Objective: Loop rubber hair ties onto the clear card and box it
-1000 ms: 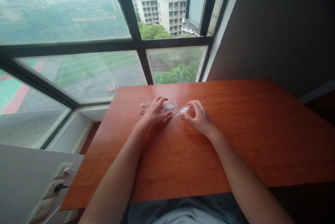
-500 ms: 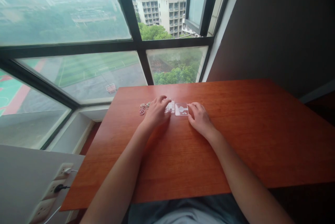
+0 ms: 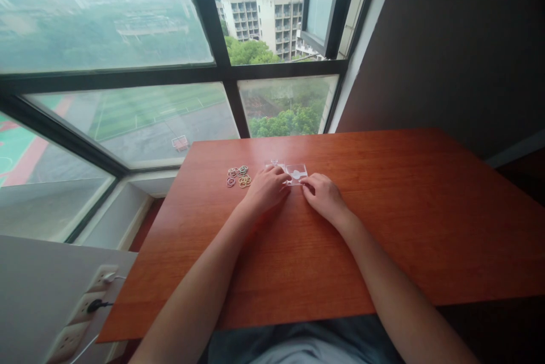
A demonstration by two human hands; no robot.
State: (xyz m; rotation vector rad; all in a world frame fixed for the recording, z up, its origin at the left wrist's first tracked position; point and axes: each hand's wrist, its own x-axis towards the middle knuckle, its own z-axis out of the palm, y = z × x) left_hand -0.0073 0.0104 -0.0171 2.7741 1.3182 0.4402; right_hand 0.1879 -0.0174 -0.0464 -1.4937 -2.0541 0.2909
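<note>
A clear plastic case (image 3: 297, 170) lies on the table with a whitish round shape in its right half. My left hand (image 3: 270, 187) covers much of the case's left half, and its fingertips are closed on the near edge around the middle. At the near right corner, my right hand (image 3: 326, 195) pinches the edge between thumb and fingers. Small coloured rings, like rubber bands, lie in separate little piles to the left of my left hand, among them a yellow pile (image 3: 245, 182) and a pinkish pile (image 3: 230, 182).
The reddish-brown wooden table (image 3: 409, 210) reaches up to a dark-framed window (image 3: 281, 72). Wall sockets (image 3: 83, 307) with plugs and cables are at the lower left, beside the table edge. A dark wall stands on the right.
My left hand has moved right and closed onto the case's near edge, uncovering the yellow pile. My right hand has shifted slightly left and nearer. The case's near edge appears slightly raised.
</note>
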